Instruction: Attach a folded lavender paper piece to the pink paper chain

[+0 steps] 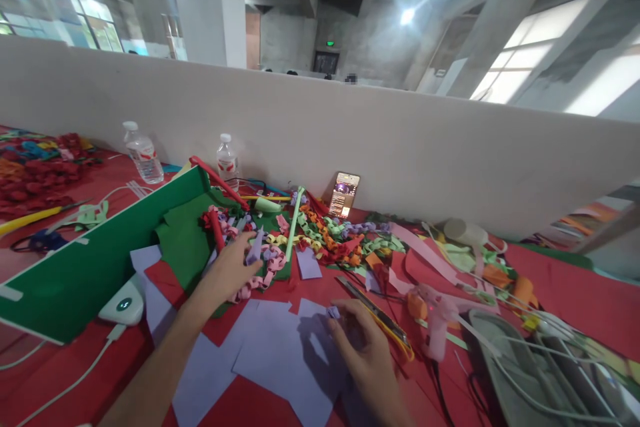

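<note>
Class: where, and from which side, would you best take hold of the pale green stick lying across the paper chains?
Probably the near end of the green stick, from above. It lies flat, pointing away, with its near end on green paper beside the left hand. The far end sits among clutter.

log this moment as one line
left hand: holds purple strip | right hand: pinches purple scrap | under: purple sheets

- No words or numbers can be read anywhere.
- Two water bottles (143, 152) (227, 161), at eleven o'clock on the counter, bear red-and-white labels, lettering too small.
- Phone screen (344, 194) at twelve o'clock: lit, text blurred.
</note>
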Demonstrator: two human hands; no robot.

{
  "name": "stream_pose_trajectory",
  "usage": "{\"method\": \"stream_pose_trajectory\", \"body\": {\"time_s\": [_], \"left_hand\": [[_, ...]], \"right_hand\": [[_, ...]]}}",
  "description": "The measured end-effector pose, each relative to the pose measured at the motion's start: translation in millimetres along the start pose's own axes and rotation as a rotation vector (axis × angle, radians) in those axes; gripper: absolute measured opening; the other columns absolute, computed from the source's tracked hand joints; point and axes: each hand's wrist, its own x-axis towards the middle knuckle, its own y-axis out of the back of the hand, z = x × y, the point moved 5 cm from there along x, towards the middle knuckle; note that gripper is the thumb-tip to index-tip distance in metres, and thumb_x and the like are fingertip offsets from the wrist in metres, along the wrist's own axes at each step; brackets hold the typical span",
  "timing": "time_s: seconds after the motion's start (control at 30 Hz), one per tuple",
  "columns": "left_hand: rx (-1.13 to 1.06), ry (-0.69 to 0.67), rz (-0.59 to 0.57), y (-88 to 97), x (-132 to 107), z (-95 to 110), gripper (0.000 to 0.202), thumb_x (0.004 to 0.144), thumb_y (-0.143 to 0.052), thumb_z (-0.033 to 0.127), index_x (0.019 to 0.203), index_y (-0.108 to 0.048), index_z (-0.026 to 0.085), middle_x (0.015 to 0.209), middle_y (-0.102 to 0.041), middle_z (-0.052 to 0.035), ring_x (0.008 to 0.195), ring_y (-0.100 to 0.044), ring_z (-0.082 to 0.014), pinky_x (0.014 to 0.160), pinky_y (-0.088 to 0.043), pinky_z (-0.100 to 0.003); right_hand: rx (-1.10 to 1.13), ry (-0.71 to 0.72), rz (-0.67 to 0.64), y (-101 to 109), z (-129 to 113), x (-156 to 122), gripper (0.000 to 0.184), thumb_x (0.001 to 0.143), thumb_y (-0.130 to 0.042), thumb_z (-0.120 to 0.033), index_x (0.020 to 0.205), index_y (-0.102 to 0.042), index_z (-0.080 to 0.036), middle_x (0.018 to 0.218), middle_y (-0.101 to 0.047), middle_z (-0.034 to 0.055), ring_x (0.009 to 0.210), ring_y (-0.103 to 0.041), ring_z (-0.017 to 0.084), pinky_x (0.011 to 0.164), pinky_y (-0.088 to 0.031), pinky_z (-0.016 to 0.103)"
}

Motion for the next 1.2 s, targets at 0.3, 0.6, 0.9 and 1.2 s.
{"method": "stream_pose_trajectory", "body": {"time_s": [0.3, 0.6, 0.9, 1.2], "left_hand": [[-0.483, -0.322, 0.382, 115.4, 71.2, 83.3, 0.052, 0.072, -0.082, 0.04, 0.115, -0.064, 0.016, 0.114, -0.071, -0.0072, 0.104, -0.068, -0.0263, 0.1, -0.051, -0.05], [-0.784, -0.148, -0.082, 11.3, 1.5, 127.4, 0.03, 0.08, -0.072, 0.02, 0.106, -0.06, 0.029, 0.09, -0.068, 0.0044, 0.073, -0.07, -0.0164, 0.058, -0.058, -0.027], [-0.935, -0.1, -0.559, -131.5, -89.3, 147.7, 0.037, 0.078, -0.069, 0.011, 0.114, -0.066, 0.02, 0.104, -0.07, -0.0065, 0.096, -0.067, -0.0216, 0.087, -0.053, -0.032], [-0.97, 0.138, -0.418, -105.1, -22.2, 85.8, 0.041, 0.074, -0.084, 0.03, 0.11, -0.071, 0.017, 0.099, -0.073, -0.0054, 0.083, -0.07, -0.0185, 0.077, -0.055, -0.027]], "right_hand": [[0.05, -0.006, -0.029, 0.6, 1.0, -2.7, 0.02, 0.093, -0.064, -0.034, 0.107, -0.066, -0.021, 0.095, -0.067, 0.0049, 0.082, -0.062, 0.02, 0.073, -0.049, 0.027], [0.155, -0.072, 0.093, 6.1, 7.9, 0.7, 0.025, 0.09, -0.067, -0.037, 0.108, -0.067, -0.021, 0.087, -0.066, 0.0037, 0.077, -0.062, 0.019, 0.071, -0.05, 0.028], [0.573, -0.229, 0.326, 30.1, 40.4, 6.5, 0.047, 0.064, -0.082, -0.034, 0.107, -0.07, -0.021, 0.109, -0.075, 0.0101, 0.094, -0.071, 0.03, 0.076, -0.057, 0.037], [0.489, -0.273, 0.384, 23.3, 35.6, 5.2, 0.039, 0.081, -0.076, -0.044, 0.107, -0.069, -0.016, 0.068, -0.063, -0.0004, 0.053, -0.054, 0.013, 0.051, -0.045, 0.025]]}}
